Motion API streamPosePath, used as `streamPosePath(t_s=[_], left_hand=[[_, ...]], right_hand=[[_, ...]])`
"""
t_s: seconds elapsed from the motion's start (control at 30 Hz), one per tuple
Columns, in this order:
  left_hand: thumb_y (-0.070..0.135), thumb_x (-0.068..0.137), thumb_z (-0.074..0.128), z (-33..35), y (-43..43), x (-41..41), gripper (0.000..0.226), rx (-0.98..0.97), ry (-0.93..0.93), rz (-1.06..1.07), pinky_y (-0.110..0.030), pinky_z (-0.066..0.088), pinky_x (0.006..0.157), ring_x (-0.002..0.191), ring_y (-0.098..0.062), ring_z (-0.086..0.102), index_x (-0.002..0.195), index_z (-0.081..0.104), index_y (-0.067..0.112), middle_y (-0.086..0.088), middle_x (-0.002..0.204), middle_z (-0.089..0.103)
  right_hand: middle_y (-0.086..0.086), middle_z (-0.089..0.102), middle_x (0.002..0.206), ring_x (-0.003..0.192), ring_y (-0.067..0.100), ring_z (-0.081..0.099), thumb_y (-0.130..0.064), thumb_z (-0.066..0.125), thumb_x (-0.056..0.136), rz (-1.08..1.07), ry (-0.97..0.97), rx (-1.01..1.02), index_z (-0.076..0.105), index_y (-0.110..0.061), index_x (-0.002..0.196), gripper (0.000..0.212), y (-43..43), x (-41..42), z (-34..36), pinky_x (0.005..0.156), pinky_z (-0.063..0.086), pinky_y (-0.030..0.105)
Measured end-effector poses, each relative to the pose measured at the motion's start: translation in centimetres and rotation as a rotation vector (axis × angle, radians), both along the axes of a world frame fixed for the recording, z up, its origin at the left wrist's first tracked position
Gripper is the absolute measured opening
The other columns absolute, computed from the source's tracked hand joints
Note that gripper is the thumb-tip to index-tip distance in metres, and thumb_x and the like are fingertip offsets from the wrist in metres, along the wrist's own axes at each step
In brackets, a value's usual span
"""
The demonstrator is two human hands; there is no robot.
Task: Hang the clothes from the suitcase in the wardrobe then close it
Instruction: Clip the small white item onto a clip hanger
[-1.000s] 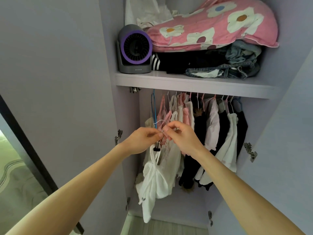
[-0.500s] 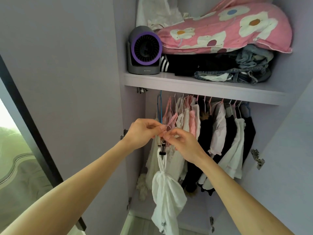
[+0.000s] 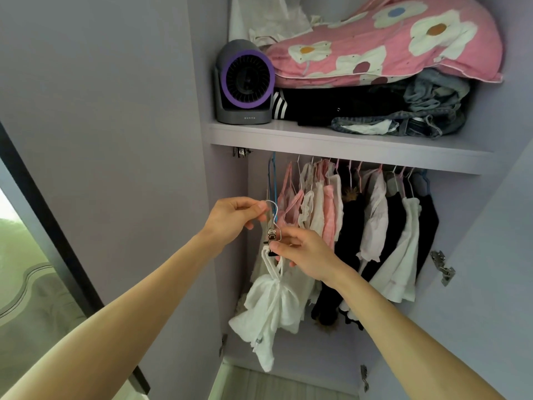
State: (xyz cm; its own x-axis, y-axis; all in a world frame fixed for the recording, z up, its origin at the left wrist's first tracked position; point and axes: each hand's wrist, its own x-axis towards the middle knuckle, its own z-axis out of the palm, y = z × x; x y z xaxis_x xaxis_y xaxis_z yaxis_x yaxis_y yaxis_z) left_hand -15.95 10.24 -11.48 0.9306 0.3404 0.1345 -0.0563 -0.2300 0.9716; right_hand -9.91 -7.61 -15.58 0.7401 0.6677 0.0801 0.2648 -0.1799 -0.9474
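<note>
Lilac wardrobe (image 3: 222, 255) open, and below its shelf (image 3: 346, 145) the left hand (image 3: 230, 219) pinches a hanger hook (image 3: 273, 205), right hand (image 3: 305, 252) pinching the clip (image 3: 271, 236) holding the white garment (image 3: 271, 301).

Your one head-worn camera looks straight forward from your eye line, close up, into the open wardrobe (image 3: 227, 183), taking in its shelf (image 3: 346, 142) near the top and a strip of floor (image 3: 274, 385) at the bottom edge.

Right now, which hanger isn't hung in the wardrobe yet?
The clip hanger carrying the white garment, pinched by the left hand and right hand; the other hangers hang under the shelf.
</note>
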Motion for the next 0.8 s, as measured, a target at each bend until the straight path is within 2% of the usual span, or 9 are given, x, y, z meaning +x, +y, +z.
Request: streamPosePath(t_s=[0.07,0.17,0.3,0.4,0.47,0.53,0.63,0.7,0.8], left_hand=[[0.023,0.097,0.065,0.1,0.3,-0.1,0.016,0.007,0.021,0.003,-0.007,0.042,0.053,0.055,0.005,0.058,0.102,0.075,0.012,0.001,0.081,0.072],[0.027,0.098,0.063,0.1,0.9,-0.1,0.02,0.041,0.069,-0.031,-0.006,0.043,0.053,0.057,0.006,0.06,0.108,0.073,0.014,0.002,0.086,0.073],[0.036,0.098,0.061,-0.4,2.9,0.8,0.023,0.18,0.141,-0.019,-0.008,0.046,0.059,0.07,0.003,0.065,0.114,0.068,0.022,0.003,0.1,0.075],[0.037,0.097,0.06,-1.3,6.0,1.9,0.027,0.548,0.174,0.161,-0.027,0.049,0.09,0.104,-0.016,0.064,0.121,0.064,0.025,0.004,0.112,0.07],[0.038,0.097,0.055,-1.4,8.2,2.3,0.035,0.862,0.269,0.203,-0.037,0.044,0.101,0.122,-0.025,0.054,0.13,0.058,0.025,-0.002,0.129,0.061],[0.038,0.098,0.049,-0.9,10.2,2.7,0.043,1.203,0.373,0.221,-0.039,0.036,0.109,0.136,-0.024,0.04,0.14,0.049,0.028,-0.003,0.146,0.047],[0.033,0.099,0.045,-0.4,12.5,4.0,0.048,1.526,0.387,0.245,-0.038,0.018,0.116,0.149,-0.023,0.02,0.146,0.041,0.023,-0.005,0.161,0.027],[0.033,0.098,0.043,-1.0,13.3,5.3,0.049,1.711,0.372,0.266,-0.044,0.005,0.118,0.152,-0.025,0.011,0.146,0.041,0.023,-0.008,0.164,0.021],[0.039,0.101,0.034,-1.9,14.3,7.1,0.054,1.927,0.445,0.279,-0.055,-0.013,0.118,0.154,-0.031,0.001,0.152,0.032,0.021,-0.015,0.166,0.011]], right_hand=[[-0.008,0.073,0.104,0.093,0.005,0.07,-0.022,0.069,0.093,0.012,-0.039,0.005,0.066,-0.027,0.111,0.019,0.5,-0.1,-0.4,0.075,0.051,0.014],[-0.005,0.074,0.101,0.092,0.012,0.071,-0.023,0.069,0.093,-0.016,-0.097,-0.002,0.067,-0.03,0.104,0.014,1.2,0.0,-1.0,0.083,0.054,0.022],[-0.009,0.072,0.094,0.084,-0.001,0.067,-0.026,0.067,0.094,-0.144,-0.219,-0.069,0.069,-0.027,0.102,0.008,2.2,0.7,-1.7,0.076,0.048,0.011],[-0.013,0.072,0.088,0.082,-0.003,0.066,-0.03,0.067,0.093,-0.223,-0.295,-0.134,0.071,-0.026,0.102,0.011,3.7,1.9,-2.0,0.081,0.05,0.015],[-0.015,0.072,0.083,0.08,-0.004,0.066,-0.031,0.07,0.091,-0.261,-0.305,-0.163,0.072,-0.025,0.096,0.009,5.1,2.8,-1.8,0.079,0.05,0.015],[-0.017,0.071,0.079,0.075,-0.006,0.065,-0.033,0.07,0.09,-0.282,-0.334,-0.206,0.071,-0.026,0.091,0.007,6.8,4.2,-1.4,0.073,0.048,0.011],[-0.017,0.069,0.079,0.077,-0.001,0.066,-0.035,0.069,0.091,-0.297,-0.364,-0.27,0.072,-0.023,0.093,0.012,9.9,7.1,-1.0,0.076,0.049,0.017],[-0.014,0.071,0.083,0.085,0.007,0.067,-0.035,0.068,0.091,-0.308,-0.362,-0.299,0.073,-0.021,0.096,0.016,12.3,9.8,-1.1,0.085,0.051,0.025],[-0.005,0.075,0.091,0.092,0.014,0.068,-0.035,0.07,0.09,-0.358,-0.333,-0.3,0.074,-0.017,0.097,0.019,15.5,13.7,-1.8,0.09,0.052,0.027]])
